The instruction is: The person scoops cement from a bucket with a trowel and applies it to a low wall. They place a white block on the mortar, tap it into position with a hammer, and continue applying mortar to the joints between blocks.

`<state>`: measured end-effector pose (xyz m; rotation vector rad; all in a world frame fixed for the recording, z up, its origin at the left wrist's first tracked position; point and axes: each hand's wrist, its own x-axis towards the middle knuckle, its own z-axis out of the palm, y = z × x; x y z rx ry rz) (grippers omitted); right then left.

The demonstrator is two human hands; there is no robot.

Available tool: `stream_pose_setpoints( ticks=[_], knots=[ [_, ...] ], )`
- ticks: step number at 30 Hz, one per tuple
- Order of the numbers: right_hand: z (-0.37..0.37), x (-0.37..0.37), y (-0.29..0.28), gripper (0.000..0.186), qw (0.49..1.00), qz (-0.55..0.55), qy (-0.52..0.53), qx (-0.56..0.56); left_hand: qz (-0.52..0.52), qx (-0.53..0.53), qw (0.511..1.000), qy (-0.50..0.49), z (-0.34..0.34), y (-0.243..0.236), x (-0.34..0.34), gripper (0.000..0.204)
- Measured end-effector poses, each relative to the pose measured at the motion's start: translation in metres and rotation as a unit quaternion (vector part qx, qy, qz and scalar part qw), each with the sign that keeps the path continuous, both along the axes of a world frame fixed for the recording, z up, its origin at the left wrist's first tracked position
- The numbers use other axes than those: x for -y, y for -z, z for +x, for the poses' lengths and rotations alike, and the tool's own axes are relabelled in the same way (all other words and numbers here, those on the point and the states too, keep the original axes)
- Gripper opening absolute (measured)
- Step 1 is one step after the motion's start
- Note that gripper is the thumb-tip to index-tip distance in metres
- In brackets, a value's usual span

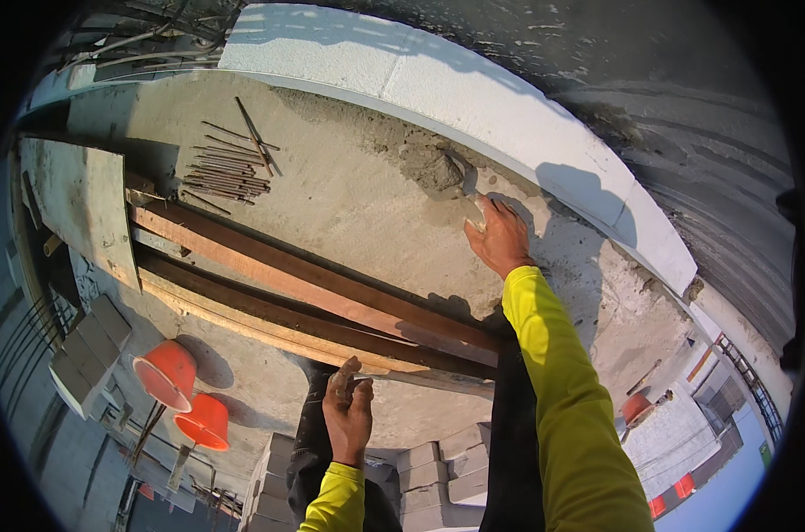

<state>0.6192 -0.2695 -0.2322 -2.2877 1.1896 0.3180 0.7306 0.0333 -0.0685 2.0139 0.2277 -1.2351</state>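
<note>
My right hand (498, 238) reaches down to the concrete surface beside a small heap of wet grey mortar (433, 167). Its fingers are bent around something pale that I cannot make out. Beside the heap, a narrow grey shape points toward this hand; its kind is unclear. Behind the mortar runs a long white foam block wall edge (473, 93). My left hand (347, 412) hovers above the near end of the timber beams (269, 266), fingers loosely bent and a little apart, with nothing visible in them.
Several short steel rods (229, 168) lie at the upper left. A plywood sheet (83, 199) covers the beams' far end. Below stand two orange buckets (165, 374) and stacked grey blocks (424, 479). Bent rebar (154, 40) sticks out at top left.
</note>
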Motion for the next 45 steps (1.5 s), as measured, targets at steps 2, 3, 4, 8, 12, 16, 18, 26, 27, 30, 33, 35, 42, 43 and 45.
stream_pose_setpoints(
  ticks=[2,3,4,8,12,16,18,26,27,30,33,35,42,43,45],
  knots=[
    [-0.013,-0.001,-0.044,0.051,0.998,0.038,-0.01,0.046,-0.009,0.016,1.0,-0.005,-0.002,0.003,0.002,0.037],
    [-0.017,0.005,-0.067,0.05,0.995,0.057,-0.014,0.078,-0.003,0.006,1.0,-0.004,-0.003,0.005,0.003,0.037],
    [-0.021,0.016,-0.09,0.048,0.992,0.074,-0.019,0.101,-0.015,0.013,1.0,0.001,-0.004,0.008,0.003,0.037],
    [-0.022,0.084,-0.178,0.043,0.966,0.121,-0.012,0.229,-0.028,0.014,0.999,-0.002,-0.01,0.019,0.003,0.038],
    [-0.02,0.145,-0.225,0.03,0.907,0.308,0.271,0.098,-0.017,0.0,1.0,0.014,-0.014,0.023,0.001,0.038],
    [-0.04,0.059,-0.203,0.034,0.873,0.458,0.168,0.026,-0.03,0.003,1.0,-0.002,-0.017,0.023,0.003,0.039],
    [-0.03,0.006,-0.156,0.039,0.829,0.509,0.217,0.083,-0.035,0.01,0.999,-0.011,-0.017,0.022,0.004,0.039],
    [0.18,-0.077,0.014,0.043,0.798,0.453,0.298,0.264,0.003,0.003,1.0,-0.015,0.001,0.011,-0.016,0.037],
    [0.206,-0.075,0.027,0.04,0.787,0.454,0.304,0.289,0.007,0.021,1.0,0.001,0.005,0.01,-0.018,0.037],
    [0.222,-0.075,0.053,0.041,0.774,0.434,0.349,0.303,0.001,-0.01,0.998,-0.068,0.012,0.005,-0.018,0.038],
    [0.176,-0.065,0.067,0.042,0.783,0.424,0.37,0.266,-0.002,-0.018,0.999,-0.045,0.014,0.003,-0.011,0.039],
    [0.124,-0.055,0.067,0.038,0.814,0.382,0.39,0.199,-0.022,-0.022,0.997,-0.069,0.012,0.003,-0.005,0.036],
    [0.004,-0.046,0.039,0.044,0.864,0.286,0.397,0.118,-0.005,-0.027,0.999,0.019,-0.002,0.009,0.002,0.043],
    [0.008,-0.051,0.04,0.043,0.861,0.306,0.388,0.116,-0.001,-0.029,0.999,0.022,-0.006,0.01,0.002,0.044],
    [0.024,-0.054,0.047,0.053,0.895,0.295,0.292,0.163,0.01,-0.028,0.999,0.035,-0.012,0.013,0.003,0.045]
  ],
)
